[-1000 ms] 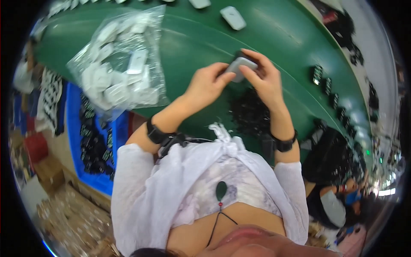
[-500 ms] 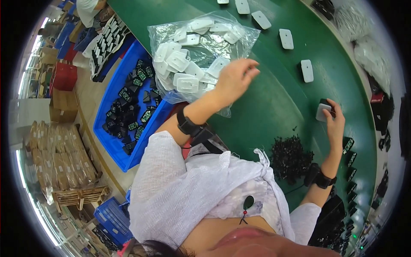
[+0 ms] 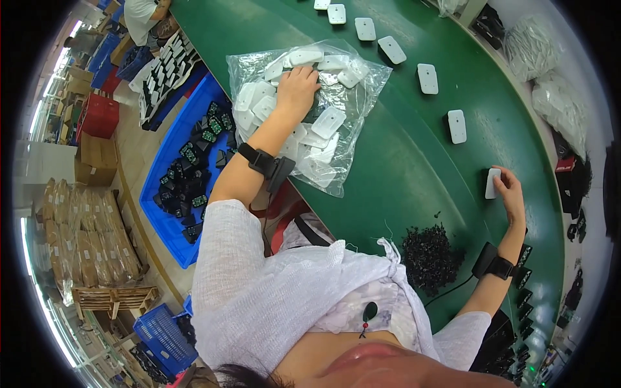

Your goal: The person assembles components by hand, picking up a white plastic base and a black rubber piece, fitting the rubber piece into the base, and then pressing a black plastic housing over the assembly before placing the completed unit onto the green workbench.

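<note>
My left hand (image 3: pixel 299 90) is over a clear plastic bag (image 3: pixel 346 152) spread out with white plastic covers (image 3: pixel 328 123) on it. Its fingers curl down among the covers, and the fingertips are hidden, so I cannot make out what they hold. At the right of the green table, my right hand (image 3: pixel 510 193) has its fingers closed at the edge of a small case with a white top and black underside (image 3: pixel 493 183). That case stands at the near end of a curved row of similar cases, such as this one (image 3: pixel 457 127).
A pile of small black parts (image 3: pixel 432 258) lies near my body on the green table (image 3: pixel 388 187). Left of the table, a blue bin (image 3: pixel 150 205) holds black housings with green circuit boards. More black housings (image 3: pixel 525 278) line up beside my right forearm. Another person (image 3: pixel 143 21) is at the far left.
My left hand has moved left from the bag's right side onto the covers, its fingers curling down. My right hand stays by the same case, its thumb no longer lying across the white top.
</note>
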Demonstrator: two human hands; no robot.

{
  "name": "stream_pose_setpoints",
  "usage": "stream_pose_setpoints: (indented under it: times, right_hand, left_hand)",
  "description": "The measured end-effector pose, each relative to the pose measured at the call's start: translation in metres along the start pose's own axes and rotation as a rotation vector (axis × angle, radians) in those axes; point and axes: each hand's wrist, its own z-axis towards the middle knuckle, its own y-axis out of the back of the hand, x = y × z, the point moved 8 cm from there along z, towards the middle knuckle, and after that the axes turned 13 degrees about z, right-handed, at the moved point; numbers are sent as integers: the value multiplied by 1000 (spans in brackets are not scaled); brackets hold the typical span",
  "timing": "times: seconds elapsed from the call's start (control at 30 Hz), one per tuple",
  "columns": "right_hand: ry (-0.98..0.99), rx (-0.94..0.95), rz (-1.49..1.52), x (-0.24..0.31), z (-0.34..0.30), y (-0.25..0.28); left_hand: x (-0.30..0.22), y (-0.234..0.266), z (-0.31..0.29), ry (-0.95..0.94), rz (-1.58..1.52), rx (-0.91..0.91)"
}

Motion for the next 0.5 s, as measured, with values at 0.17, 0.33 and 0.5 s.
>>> stream_pose_setpoints:
  times: [0.17, 0.33, 0.5]
  right_hand:
    - [102, -59, 39, 3, 0, 7]
    - [67, -33, 46, 0, 3, 6]
    - [115, -154, 30, 7, -6, 14]
  left_hand:
    - [7, -1, 1, 61, -58, -19]
    - [26, 1, -7, 143, -139, -61]
    - [46, -2, -13, 159, -331, -65]
